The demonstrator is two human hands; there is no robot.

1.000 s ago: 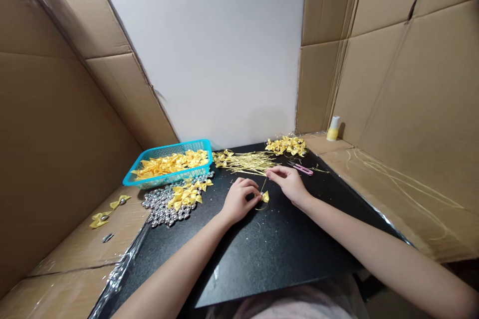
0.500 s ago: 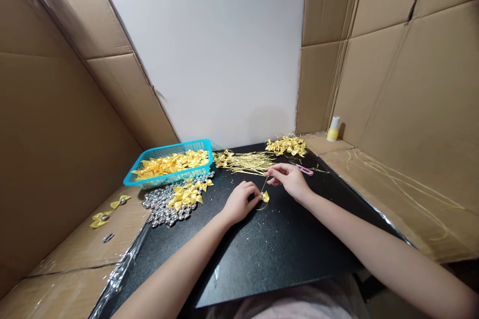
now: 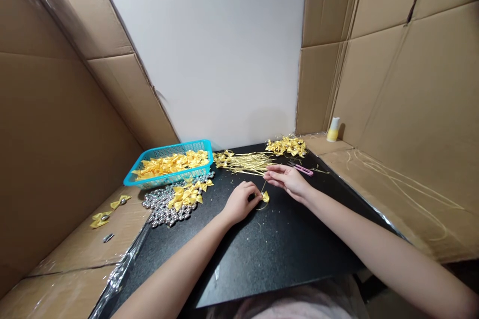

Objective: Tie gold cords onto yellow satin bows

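Note:
Close to the middle of the black tabletop [image 3: 292,249], my left hand [image 3: 241,203] pinches a small yellow satin bow [image 3: 265,197] against the surface. Its fingertips hide part of the bow. Up and to the right, my right hand [image 3: 288,181] is closed at the thumb and fingertips on a thin gold tie [image 3: 264,186] that rises from the bow. A loop of fine thread lies just below the bow. Pink thread snips [image 3: 303,169] rest behind my right hand.
A blue basket [image 3: 129,179] of yellow bows stands at left, with silver beads [image 3: 164,212] and more bows before it. Gold ties [image 3: 249,162] and a finished-looking bow pile [image 3: 286,146] lie behind. A thread cone [image 3: 333,129] stands at right; cardboard walls [image 3: 404,89] flank the table.
My right hand has turned slightly, its fingers now straighter and closer together on the gold tie. More of the pink snips shows. My left hand and the bow stay in place.

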